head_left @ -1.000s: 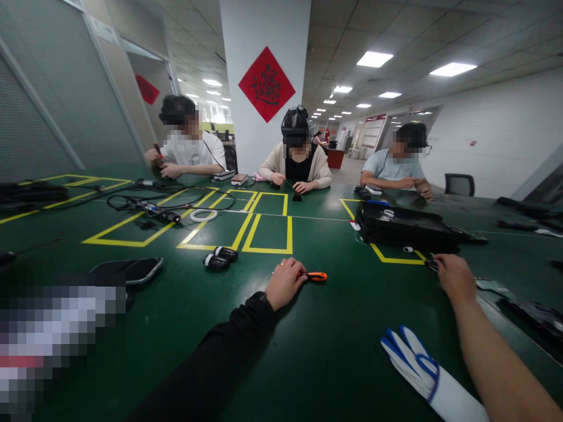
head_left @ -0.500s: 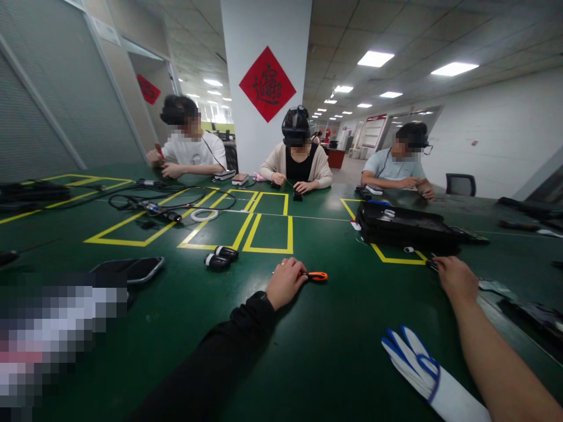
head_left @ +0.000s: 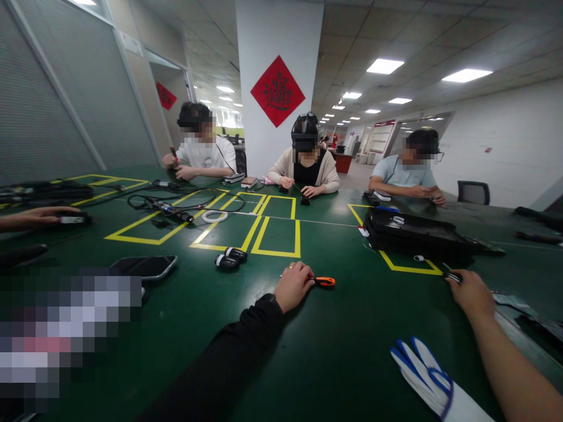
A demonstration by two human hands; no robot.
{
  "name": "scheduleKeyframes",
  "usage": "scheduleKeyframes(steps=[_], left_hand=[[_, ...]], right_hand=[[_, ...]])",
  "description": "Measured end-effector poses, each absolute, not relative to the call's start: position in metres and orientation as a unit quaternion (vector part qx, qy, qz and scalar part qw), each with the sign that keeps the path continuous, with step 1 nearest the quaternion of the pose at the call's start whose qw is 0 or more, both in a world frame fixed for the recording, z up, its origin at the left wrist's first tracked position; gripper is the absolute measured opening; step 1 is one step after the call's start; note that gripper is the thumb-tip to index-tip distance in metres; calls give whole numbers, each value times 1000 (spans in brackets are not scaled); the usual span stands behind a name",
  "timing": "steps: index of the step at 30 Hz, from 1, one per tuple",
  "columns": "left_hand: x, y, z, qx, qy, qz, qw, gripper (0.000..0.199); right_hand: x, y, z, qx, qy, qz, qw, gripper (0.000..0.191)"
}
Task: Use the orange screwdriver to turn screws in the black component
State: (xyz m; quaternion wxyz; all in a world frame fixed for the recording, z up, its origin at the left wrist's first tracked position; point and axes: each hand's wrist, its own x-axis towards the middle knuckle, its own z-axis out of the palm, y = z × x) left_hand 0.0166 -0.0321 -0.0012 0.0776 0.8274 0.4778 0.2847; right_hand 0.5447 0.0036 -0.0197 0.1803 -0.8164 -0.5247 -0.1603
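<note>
My left hand (head_left: 294,287), at the end of a black sleeve, rests on the green table (head_left: 316,363) with its fingers closed around a screwdriver (head_left: 325,282). The orange and black handle sticks out to the right, while most of the rest is covered by my fingers. Over on the right, my bare right hand (head_left: 474,296) has its fingers closed on a small dark object (head_left: 453,274) with a thin pale tip, whose kind I cannot make out. Nearer to me, beside my right forearm, lies a white glove with blue edging (head_left: 424,375).
Two black cylindrical pieces (head_left: 231,258) lie left of my left hand, near a phone-like device (head_left: 145,266). Beyond are a white ring (head_left: 215,217), cables (head_left: 185,215) and a black tray (head_left: 413,230). A co-worker's hand (head_left: 39,218) reaches in at left; three people sit opposite.
The view has shifted, so most things appear farther right and slightly lower. A co-worker's hand on a black object has come into view at left. Both my hands keep their holds.
</note>
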Motion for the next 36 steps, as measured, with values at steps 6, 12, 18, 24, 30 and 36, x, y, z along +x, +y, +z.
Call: scheduleKeyframes(steps=[6, 12, 18, 24, 30, 36], left_hand=[[17, -33, 0, 827, 482, 277, 81, 16], [18, -32, -1, 827, 478, 286, 79, 14], [18, -31, -3, 828, 469, 296, 80, 14], [18, -30, -4, 819, 482, 299, 89, 15], [18, -30, -3, 822, 484, 289, 87, 12], [18, -29, -4, 826, 478, 290, 73, 13]], right_hand=[[561, 11, -27, -806, -508, -176, 249, 45], [567, 9, -34, -817, -493, -163, 252, 57], [565, 3, -30, -815, -498, -140, 260, 42], [556, -2, -21, -823, -449, -126, 323, 53], [533, -16, -9, -818, -420, -154, 361, 62], [446, -26, 49, -739, -475, -242, 412, 46]])
